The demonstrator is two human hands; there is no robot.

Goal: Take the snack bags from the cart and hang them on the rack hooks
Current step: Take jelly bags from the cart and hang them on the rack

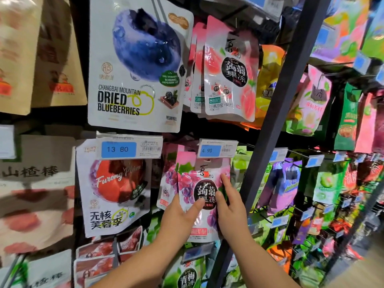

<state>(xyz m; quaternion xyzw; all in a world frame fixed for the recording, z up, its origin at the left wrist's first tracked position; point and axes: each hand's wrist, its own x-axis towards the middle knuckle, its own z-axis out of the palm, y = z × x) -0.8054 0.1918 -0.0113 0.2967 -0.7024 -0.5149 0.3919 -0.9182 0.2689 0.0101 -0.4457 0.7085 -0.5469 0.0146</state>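
Note:
A pink grape jelly snack bag [202, 181] hangs at the front of a row of like bags on a rack hook, just under the 4.90 price tag [217, 150]. My left hand [180, 217] grips the bag's lower left edge, thumb across its front. My right hand [229, 202] lies flat on the bag's right side, fingers pointing up. The hook itself is hidden behind the tag. The cart is out of view.
Peach jelly bags [230, 67] hang above, a dried blueberries bag [135, 65] at upper left, a plum bag [116, 192] under the 13.80 tag at left. A dark rack post [276, 121] slants just right of my hands, with more hanging snacks beyond.

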